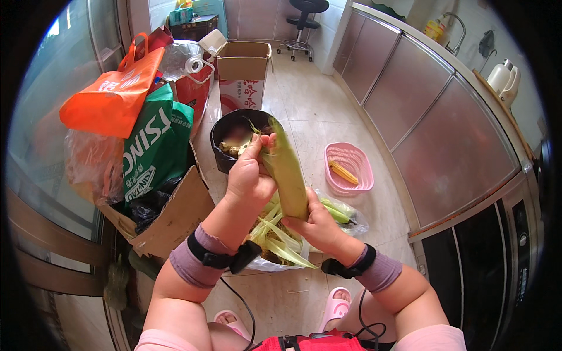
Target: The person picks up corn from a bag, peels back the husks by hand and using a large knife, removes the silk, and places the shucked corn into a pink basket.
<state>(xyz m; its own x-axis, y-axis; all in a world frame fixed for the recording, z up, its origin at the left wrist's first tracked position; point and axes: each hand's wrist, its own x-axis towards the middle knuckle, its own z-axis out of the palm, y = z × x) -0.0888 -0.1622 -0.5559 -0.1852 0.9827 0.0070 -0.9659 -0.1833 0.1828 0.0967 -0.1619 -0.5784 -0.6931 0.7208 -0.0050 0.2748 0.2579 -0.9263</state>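
An ear of corn in its green husk is held up in front of me, tilted with its tip away. My right hand grips its lower end. Near the tip, my left hand pinches at the husk and silk. Below lies a plastic bag with stripped corn husks spread over it. To its right, more green leaves show in clear plastic. A peeled yellow corn cob rests inside a pink plastic basket on the floor.
Beyond my left hand stands a black-lined bin with scraps inside. At left, a cardboard box holds a green bag and an orange bag. An open carton stands farther back. Cabinets line the right side.
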